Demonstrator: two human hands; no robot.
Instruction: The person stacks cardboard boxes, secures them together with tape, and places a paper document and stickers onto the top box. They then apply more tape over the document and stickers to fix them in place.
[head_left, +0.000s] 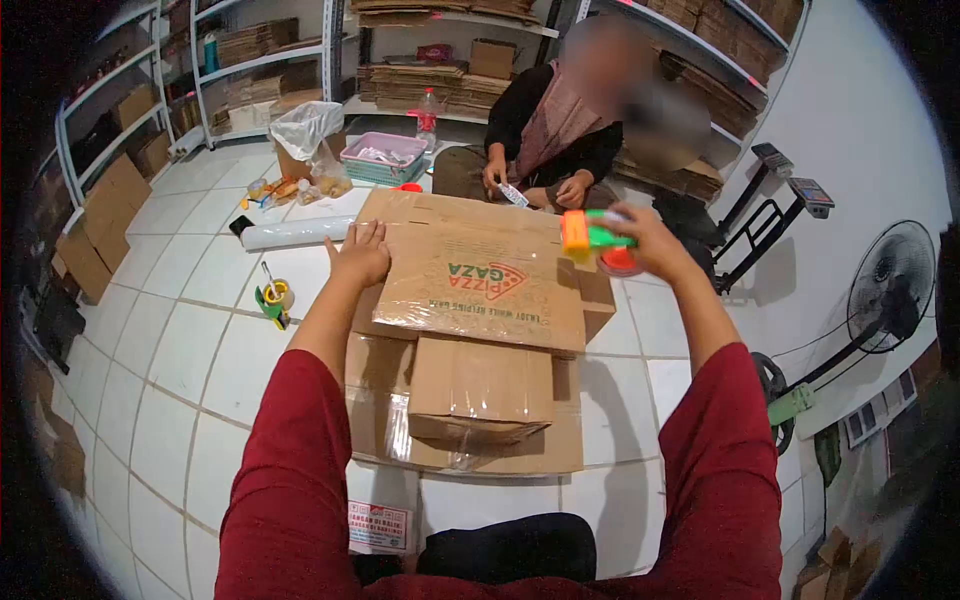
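A cardboard sheet (480, 235) printed "Pizza Gaza" lies on top of a brown cardboard box (480, 380) in front of me, with more flat cardboard (375, 430) underneath. Clear tape shines along the sheet and across the box. My left hand (360, 255) rests on the sheet's left edge, fingers spread. Over the right side of the sheet, my right hand (645, 240) is closed on an orange and green tape dispenser (590, 232). A round red item (620, 262) shows just below that hand.
Across from me a person (555, 140) sits holding a small printed packet. Left on the tiled floor are a plastic-wrapped roll (295, 234), a tape roll (275, 294) and a basket (383, 158). Shelves (270, 50) line the back; a fan (890, 287) stands at right.
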